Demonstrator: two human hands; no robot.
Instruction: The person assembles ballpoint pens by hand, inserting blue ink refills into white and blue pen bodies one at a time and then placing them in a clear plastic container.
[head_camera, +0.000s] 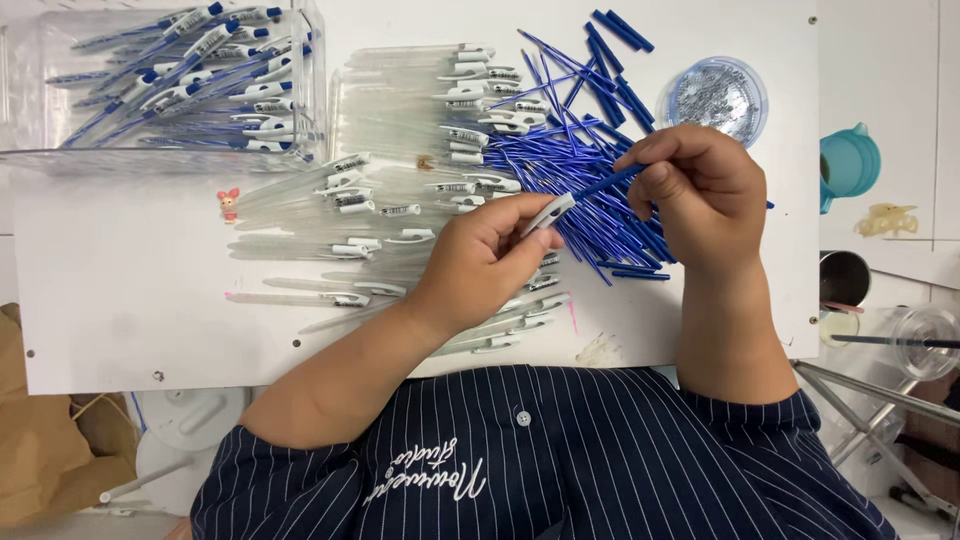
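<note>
Blue refill (605, 185) pinched in my right hand (700, 195), entering clear barrel (548, 213) gripped by left hand (485, 262). Finished-pen bin (165, 80) partly filled; many barrels and refills remain.

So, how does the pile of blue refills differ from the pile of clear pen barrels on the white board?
The blue refills are thin, solid blue rods, while the clear pen barrels are thicker, see-through tubes with white clips. The refills lie crossed in a loose heap; most barrels lie side by side. The right hand holds one refill and the left hand holds one barrel. Both piles rest on the white board.
</note>
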